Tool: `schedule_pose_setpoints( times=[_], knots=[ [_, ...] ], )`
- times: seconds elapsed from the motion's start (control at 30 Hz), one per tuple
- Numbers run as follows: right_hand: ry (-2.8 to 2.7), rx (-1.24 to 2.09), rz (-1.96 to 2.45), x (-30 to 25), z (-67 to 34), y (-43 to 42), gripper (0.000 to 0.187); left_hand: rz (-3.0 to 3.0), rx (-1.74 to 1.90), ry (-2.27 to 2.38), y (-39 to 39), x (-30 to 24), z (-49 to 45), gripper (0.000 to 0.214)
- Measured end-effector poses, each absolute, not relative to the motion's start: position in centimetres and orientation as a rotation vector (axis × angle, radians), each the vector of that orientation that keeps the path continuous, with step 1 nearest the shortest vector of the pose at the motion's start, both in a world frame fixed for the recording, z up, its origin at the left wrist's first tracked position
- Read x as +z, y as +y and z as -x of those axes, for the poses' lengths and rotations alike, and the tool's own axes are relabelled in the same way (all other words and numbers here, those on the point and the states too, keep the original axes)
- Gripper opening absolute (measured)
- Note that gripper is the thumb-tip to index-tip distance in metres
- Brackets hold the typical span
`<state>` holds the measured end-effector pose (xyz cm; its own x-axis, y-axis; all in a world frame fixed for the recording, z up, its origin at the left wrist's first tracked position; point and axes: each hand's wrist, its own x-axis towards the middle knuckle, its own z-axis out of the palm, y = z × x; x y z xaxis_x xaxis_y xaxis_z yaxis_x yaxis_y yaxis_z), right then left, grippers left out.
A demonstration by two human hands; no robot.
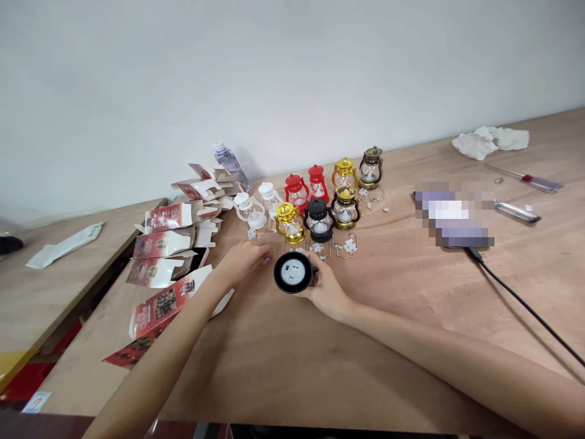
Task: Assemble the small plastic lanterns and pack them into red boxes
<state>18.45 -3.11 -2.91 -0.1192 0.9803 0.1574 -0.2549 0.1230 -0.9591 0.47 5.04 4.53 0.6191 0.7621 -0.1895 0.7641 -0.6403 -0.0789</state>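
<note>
In my right hand is a black mini lantern, tipped so that its round base with a white centre faces me. My fingers wrap its side. My left hand lies low on the table to the left of it, fingers drawn together beside a thin bent wire handle and small white pieces. What those fingertips pinch, if anything, I cannot make out. Just beyond the hands stand several upright lanterns: white, red, gold, black and bronze. Small parts lie before them.
Opened red-and-white boxes crowd the left side, with a water bottle behind. On the right lie a phone with a black cable, a screwdriver, another clear-handled tool and crumpled white material. A wall closes the back.
</note>
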Motion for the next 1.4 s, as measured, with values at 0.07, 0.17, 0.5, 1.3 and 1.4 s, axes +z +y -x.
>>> schedule_pose_setpoints(
  times=[0.07, 0.17, 0.5, 1.3, 1.4],
  knots=[
    [-1.182, 1.312, 0.851, -3.0, -18.4, -3.1, 0.044, -2.782, -0.365, 1.322, 5.5, 4.8, -0.6, 0.016],
    [-1.187, 1.318, 0.847, -3.0, -18.4, -3.1, 0.044, -2.705, -0.414, 1.319, 6.1, 5.0, -0.7, 0.015],
    [-1.186, 1.324, 0.839, -3.1, -18.4, -3.0, 0.043, -2.651, -0.346, 1.351, 7.2, 4.5, 0.5, 0.006],
    [-1.256, 1.304, 0.85, -2.4, -18.6, -3.4, 0.038, -2.999, 0.631, 0.77, -2.4, 10.7, -3.3, 0.012],
    [-1.271, 1.293, 0.851, -2.5, -18.6, -3.4, 0.036, -3.029, 0.608, 0.775, -2.7, 10.9, -3.5, 0.011]
  ],
)
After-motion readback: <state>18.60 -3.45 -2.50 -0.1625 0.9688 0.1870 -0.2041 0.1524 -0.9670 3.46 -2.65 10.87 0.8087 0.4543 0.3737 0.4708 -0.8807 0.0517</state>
